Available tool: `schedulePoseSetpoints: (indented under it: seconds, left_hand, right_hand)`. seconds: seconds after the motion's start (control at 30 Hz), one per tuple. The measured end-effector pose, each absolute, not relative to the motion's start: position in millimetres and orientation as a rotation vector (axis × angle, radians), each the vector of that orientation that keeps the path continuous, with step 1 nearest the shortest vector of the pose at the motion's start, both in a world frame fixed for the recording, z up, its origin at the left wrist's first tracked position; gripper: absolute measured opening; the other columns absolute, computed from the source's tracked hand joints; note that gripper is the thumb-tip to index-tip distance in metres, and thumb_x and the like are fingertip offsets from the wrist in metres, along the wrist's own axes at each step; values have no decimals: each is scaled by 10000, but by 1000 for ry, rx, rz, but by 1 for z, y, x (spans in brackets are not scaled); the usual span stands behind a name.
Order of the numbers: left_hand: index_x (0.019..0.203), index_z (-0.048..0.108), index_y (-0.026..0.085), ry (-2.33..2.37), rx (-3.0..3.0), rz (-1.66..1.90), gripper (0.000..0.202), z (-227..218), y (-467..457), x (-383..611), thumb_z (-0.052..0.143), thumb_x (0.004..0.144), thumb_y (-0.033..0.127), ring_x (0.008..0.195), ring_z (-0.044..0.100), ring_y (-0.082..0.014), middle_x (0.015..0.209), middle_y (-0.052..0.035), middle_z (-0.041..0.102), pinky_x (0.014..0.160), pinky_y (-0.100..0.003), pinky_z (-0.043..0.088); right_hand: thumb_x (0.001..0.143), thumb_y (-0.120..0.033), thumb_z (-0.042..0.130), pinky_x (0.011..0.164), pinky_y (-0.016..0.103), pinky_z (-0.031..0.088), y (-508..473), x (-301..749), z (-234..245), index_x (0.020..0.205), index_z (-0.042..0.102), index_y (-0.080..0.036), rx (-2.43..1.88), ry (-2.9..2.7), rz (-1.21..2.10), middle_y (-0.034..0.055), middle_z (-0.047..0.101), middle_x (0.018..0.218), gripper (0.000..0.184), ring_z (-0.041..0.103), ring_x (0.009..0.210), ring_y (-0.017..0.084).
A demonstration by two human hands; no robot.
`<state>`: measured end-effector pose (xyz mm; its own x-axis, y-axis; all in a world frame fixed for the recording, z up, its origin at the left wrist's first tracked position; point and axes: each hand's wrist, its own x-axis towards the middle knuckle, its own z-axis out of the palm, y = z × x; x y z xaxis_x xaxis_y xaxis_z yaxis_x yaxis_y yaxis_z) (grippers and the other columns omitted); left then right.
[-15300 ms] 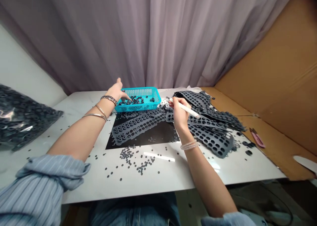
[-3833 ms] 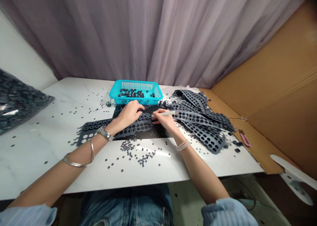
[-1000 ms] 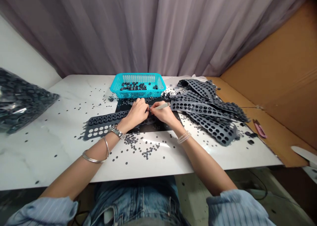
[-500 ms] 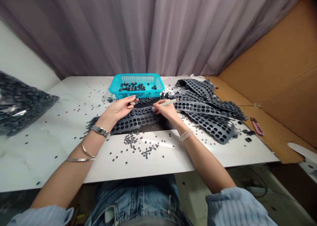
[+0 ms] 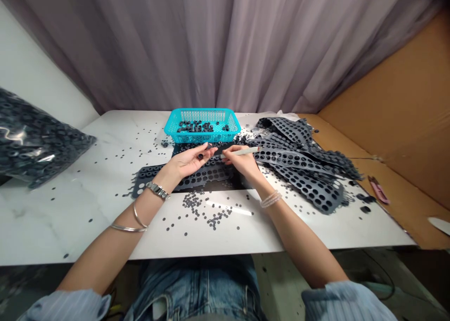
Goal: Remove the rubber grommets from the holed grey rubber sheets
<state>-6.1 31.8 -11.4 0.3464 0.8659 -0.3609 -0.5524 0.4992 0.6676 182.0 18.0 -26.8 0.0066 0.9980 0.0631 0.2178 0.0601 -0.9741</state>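
Observation:
My left hand [image 5: 189, 162] is turned partly palm up above a dark perforated rubber sheet [image 5: 207, 175]. Its curled fingers hold a small black rubber piece [image 5: 200, 156]. Close by on the right, my right hand [image 5: 242, 160] grips a pale pen-like tool [image 5: 248, 151], its tip pointing left toward the left hand. The sheet has rows of round holes and lies on a black mat [image 5: 228, 185], partly covered by both hands. Just behind the hands stands a turquoise basket [image 5: 202, 137] with loose black rubber pieces inside.
More perforated rubber sheets [image 5: 309, 182] are heaped at the right. Small dark discs [image 5: 192, 200] are scattered over the white table [image 5: 116, 236]. A clear bag of black pieces [image 5: 38, 143] stands at the left. Pink-handled snips [image 5: 378, 190] lie on the cardboard at the right.
My left hand has turned more palm up, with its fingers opening out somewhat and a black piece now showing in them. My right hand still grips the tool. The whole view has shifted slightly.

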Motion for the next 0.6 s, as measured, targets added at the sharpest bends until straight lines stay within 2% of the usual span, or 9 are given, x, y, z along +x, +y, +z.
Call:
schedulePoseSetpoints:
  seconds: [0.13, 0.2, 0.27, 0.33, 0.4, 0.47, 0.53, 0.6]
  left_hand:
    - [868, 660, 83, 747, 548, 965, 145, -8, 28, -6, 528, 889, 26, 953, 666, -144, 1088, -186, 661, 778, -180, 578]
    - [907, 661, 90, 750, 608, 960, 248, -8, 28, -8, 491, 792, -49, 992, 657, -167, 1061, -176, 661, 800, -217, 573]
    - [907, 664, 103, 785, 667, 969, 339, -10, 30, -12, 472, 676, -53, 893, 645, -165, 984, -156, 659, 712, -251, 562]
    - [852, 673, 112, 855, 764, 990, 311, -12, 33, -14, 486, 626, 9, 686, 566, -133, 846, -120, 632, 556, -256, 487]
    - [793, 689, 124, 984, 971, 988, 214, -14, 34, -14, 520, 665, 93, 543, 426, -107, 685, -59, 558, 465, -253, 366]
    - [771, 716, 146, 1171, 1318, 952, 157, -15, 33, -11, 575, 720, 192, 506, 368, -107, 573, -6, 487, 470, -260, 307]
    - [794, 747, 170, 1354, 1731, 863, 167, -16, 29, -6, 625, 738, 270, 504, 394, -122, 506, 21, 466, 514, -275, 313]
    - [851, 770, 182, 1443, 2072, 751, 198, -17, 25, -2, 638, 741, 281, 540, 480, -149, 516, 13, 540, 569, -293, 353]
  right_hand:
    - [795, -246, 648, 560, 221, 543, 18, 181, -29, 703, 660, -135, -1314, -1392, 1052, 64, 690, 622, 144, 685, 615, 158]
    - [798, -243, 647, 566, 221, 544, 18, 181, -31, 701, 661, -136, -1316, -1423, 1049, 65, 699, 629, 144, 686, 613, 156]
    - [801, -235, 640, 571, 217, 543, 19, 182, -33, 690, 659, -140, -1331, -1474, 1040, 67, 708, 635, 147, 686, 608, 152]
    - [804, -223, 629, 568, 212, 536, 19, 182, -34, 676, 654, -142, -1348, -1525, 1031, 68, 713, 633, 154, 685, 602, 149]
    - [808, -220, 620, 563, 206, 525, 19, 182, -34, 671, 655, -143, -1355, -1569, 1013, 69, 717, 633, 161, 683, 599, 148]
    - [812, -224, 616, 562, 201, 514, 19, 182, -32, 673, 662, -143, -1359, -1625, 982, 68, 723, 638, 167, 676, 594, 144]
    - [816, -224, 610, 560, 196, 501, 18, 182, -31, 677, 672, -142, -1371, -1678, 944, 65, 726, 640, 173, 669, 590, 140]
    - [817, -220, 605, 557, 193, 489, 17, 182, -30, 680, 680, -140, -1385, -1714, 917, 63, 728, 642, 176, 665, 594, 140]
